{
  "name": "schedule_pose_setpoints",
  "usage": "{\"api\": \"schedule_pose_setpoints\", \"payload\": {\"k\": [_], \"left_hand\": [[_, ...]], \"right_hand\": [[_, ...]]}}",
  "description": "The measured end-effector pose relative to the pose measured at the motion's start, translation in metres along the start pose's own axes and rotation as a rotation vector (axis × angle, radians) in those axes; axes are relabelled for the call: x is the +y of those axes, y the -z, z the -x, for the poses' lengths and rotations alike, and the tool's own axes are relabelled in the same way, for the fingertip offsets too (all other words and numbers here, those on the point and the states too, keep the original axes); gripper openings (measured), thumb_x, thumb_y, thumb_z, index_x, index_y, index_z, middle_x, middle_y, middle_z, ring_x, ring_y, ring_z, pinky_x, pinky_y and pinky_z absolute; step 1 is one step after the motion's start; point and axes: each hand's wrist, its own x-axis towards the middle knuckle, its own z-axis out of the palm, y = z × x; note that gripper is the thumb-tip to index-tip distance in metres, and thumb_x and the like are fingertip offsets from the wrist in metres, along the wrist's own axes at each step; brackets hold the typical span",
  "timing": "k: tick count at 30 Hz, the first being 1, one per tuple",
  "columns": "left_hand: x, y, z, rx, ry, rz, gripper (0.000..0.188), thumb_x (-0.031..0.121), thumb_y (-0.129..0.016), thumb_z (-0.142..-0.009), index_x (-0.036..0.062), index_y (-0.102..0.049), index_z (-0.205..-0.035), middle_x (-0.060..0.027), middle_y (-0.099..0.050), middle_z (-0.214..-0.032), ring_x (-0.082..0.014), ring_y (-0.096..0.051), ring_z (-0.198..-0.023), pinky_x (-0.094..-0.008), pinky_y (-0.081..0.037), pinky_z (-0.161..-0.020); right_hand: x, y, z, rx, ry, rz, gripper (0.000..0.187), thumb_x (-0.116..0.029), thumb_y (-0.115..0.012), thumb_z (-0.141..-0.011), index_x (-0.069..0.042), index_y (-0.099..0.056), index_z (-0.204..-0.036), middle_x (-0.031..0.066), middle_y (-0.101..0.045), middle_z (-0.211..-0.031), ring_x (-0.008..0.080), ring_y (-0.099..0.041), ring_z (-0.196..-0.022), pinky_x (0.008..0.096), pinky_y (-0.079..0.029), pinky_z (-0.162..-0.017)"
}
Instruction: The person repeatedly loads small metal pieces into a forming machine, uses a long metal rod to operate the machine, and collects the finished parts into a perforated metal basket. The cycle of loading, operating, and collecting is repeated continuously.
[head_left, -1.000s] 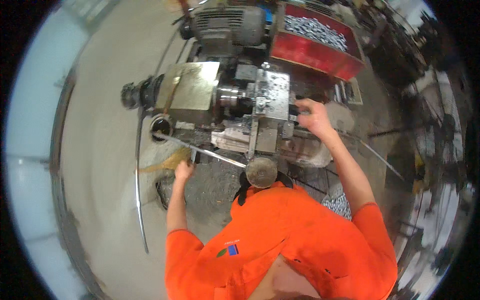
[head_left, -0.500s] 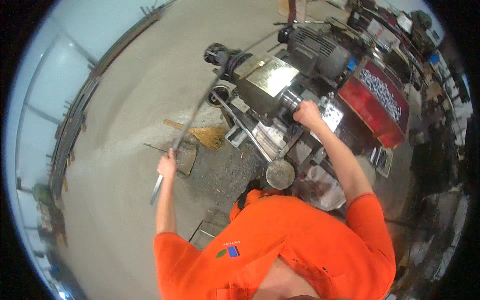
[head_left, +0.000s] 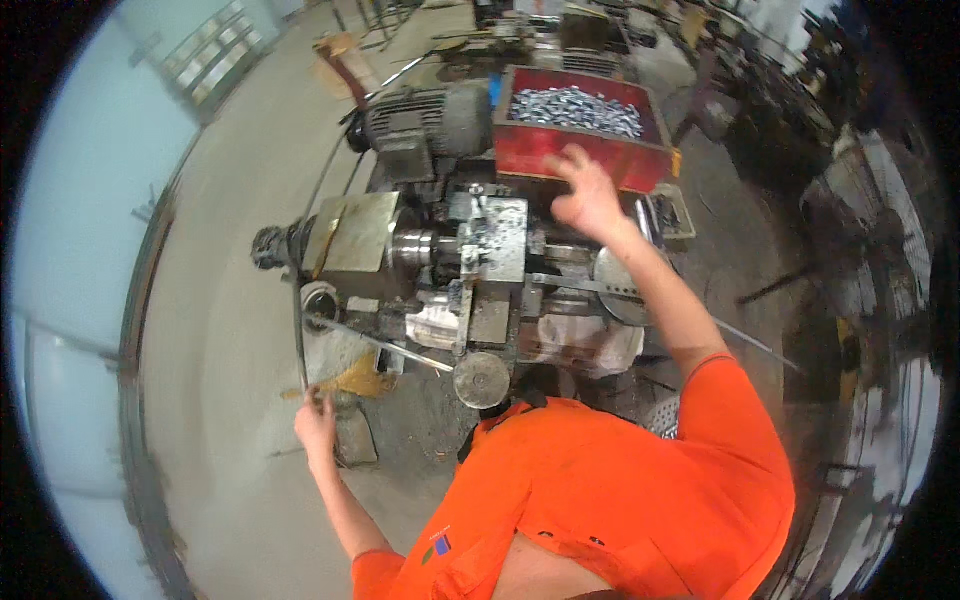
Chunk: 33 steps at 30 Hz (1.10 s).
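To my left a pale blue wall [head_left: 85,170] curves up, a dark rail [head_left: 137,400] running along its foot and a rack of whitish panels [head_left: 212,55] standing against it farther off. On the grey floor [head_left: 225,300] I see a straw broom [head_left: 364,377] lying with its bristles to the right, and a dustpan [head_left: 357,440] just beside it, nearer me. Ahead, a brown sheet of cardboard [head_left: 334,64] leans at a slant. Off to my right I have a shallow tray [head_left: 674,212] and, beyond, dark clutter [head_left: 770,140] too blurred to sort out.
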Motion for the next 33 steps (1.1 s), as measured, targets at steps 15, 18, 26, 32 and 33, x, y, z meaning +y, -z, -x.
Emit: {"api": "schedule_pose_setpoints", "payload": {"k": [15,18,26,32,33], "left_hand": [[0.095,-0.171,-0.049,-0.331,-0.388,-0.051,0.026,0.032,-0.055,-0.079,0.0112,-0.067,-0.089,-0.0075,-0.066,-0.072,-0.0268,-0.063,-0.068,-0.0388,-0.046,-0.061],[0.108,-0.174,-0.059,-0.401,-0.428,-0.067,0.025,0.024,-0.054,-0.080,0.0109,-0.066,-0.097,-0.0062,-0.066,-0.068,-0.0204,-0.064,-0.066,-0.0342,-0.046,-0.061],[0.101,-0.185,-0.067,-0.460,-0.322,0.000,0.026,0.027,-0.055,-0.079,0.0107,-0.066,-0.096,-0.0052,-0.066,-0.071,-0.0208,-0.063,-0.063,-0.0347,-0.047,-0.061],[0.094,-0.165,-0.049,-0.354,-0.280,-0.079,0.024,0.028,-0.055,-0.080,0.0119,-0.067,-0.093,-0.0072,-0.065,-0.067,-0.0237,-0.063,-0.060,-0.0365,-0.048,-0.060],[0.065,-0.181,-0.056,-0.261,-0.373,-0.191,0.023,0.029,-0.056,-0.079,0.0126,-0.067,-0.090,-0.0079,-0.065,-0.067,-0.0266,-0.063,-0.066,-0.0386,-0.048,-0.063]], "right_hand": [[0.043,-0.007,0.497,-0.622,-1.130,0.163,0.024,-0.018,-0.060,-0.059,-0.004,-0.064,-0.078,0.0160,-0.060,-0.099,0.0317,-0.057,-0.095,0.0364,-0.048,-0.080],[0.058,-0.004,0.564,-0.627,-1.173,0.298,0.025,-0.018,-0.059,-0.060,-0.004,-0.065,-0.080,0.0153,-0.058,-0.106,0.0305,-0.056,-0.099,0.0353,-0.048,-0.081],[0.097,-0.012,0.532,-0.776,-1.340,0.171,0.032,-0.025,-0.055,-0.069,-0.004,-0.066,-0.090,0.0160,-0.063,-0.099,0.0298,-0.060,-0.095,0.0357,-0.048,-0.085],[0.102,-0.021,0.505,-0.761,-1.339,0.165,0.033,-0.032,-0.057,-0.074,-0.007,-0.066,-0.093,0.0175,-0.064,-0.098,0.0302,-0.061,-0.095,0.0413,-0.048,-0.080],[0.128,-0.050,0.552,-0.816,-1.172,0.155,0.035,-0.034,-0.056,-0.075,-0.006,-0.065,-0.095,0.0176,-0.063,-0.099,0.0318,-0.061,-0.094,0.0419,-0.048,-0.080]]}}
